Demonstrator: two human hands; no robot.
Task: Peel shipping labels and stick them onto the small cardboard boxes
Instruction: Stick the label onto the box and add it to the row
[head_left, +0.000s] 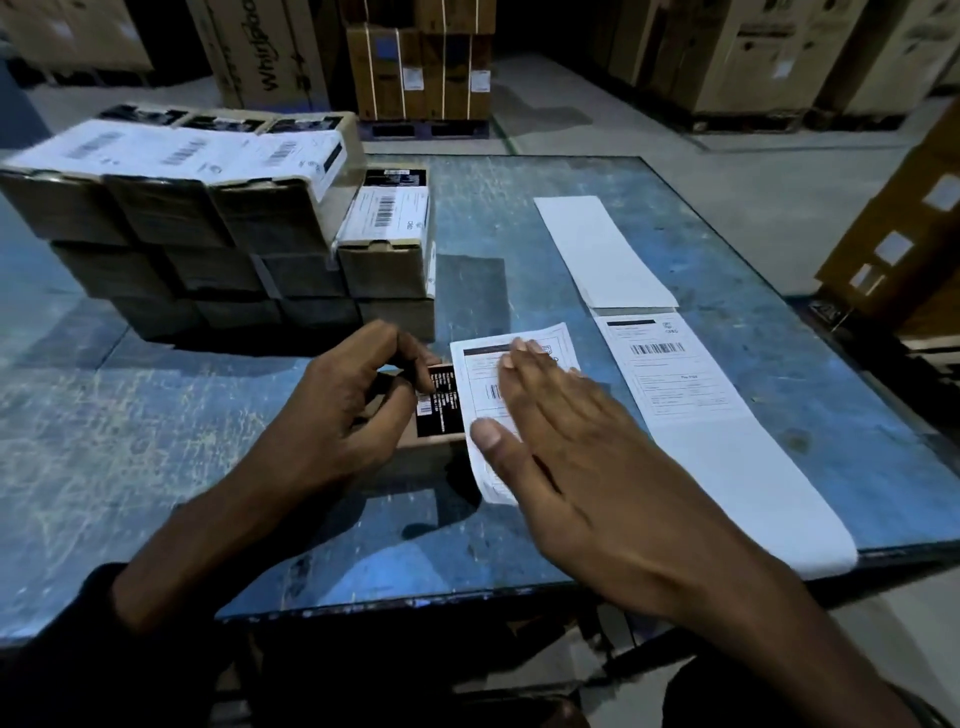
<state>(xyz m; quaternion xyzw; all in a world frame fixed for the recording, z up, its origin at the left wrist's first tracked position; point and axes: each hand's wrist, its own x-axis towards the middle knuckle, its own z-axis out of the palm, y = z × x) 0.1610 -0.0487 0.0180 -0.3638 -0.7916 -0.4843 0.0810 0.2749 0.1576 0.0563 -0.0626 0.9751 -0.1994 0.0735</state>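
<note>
While the left hand (358, 400) curls round the small cardboard box (415, 447) at the near middle of the blue table (156, 415) — thumb and fingers gripping its left end and top edge — the right hand (566, 441) lies flat, fingers straight and close together, palm pressing the shipping label (480, 374) down.

Key relation: the label sits partly on the box top, just right of the box's black printed sticker (439, 400), and its right part overhangs past the box edge twd the table. Its long axis runs near-to-far, tilted a bit to the right at the far end. So the label lies directly under the right hand and immediately right of the left hand; the right hand is the nearer one for any smoothing, the left only steadies.

My read: the label is being stuck now, and the overhang prob needs folding down the box's right side — a stroke going right and downward, w/ the left hand bracing against it. Whether the adhesive has fully taken I can't tell.

Next supply: 1 more printed label (670, 364) on the backing strip (727, 467), just right of the right hand, same near-far axis; bare backing (602, 249) beyond it. Labelled boxes are stacked (208, 218) at far left, approx 3 layers high, well apart from the hands.
</note>
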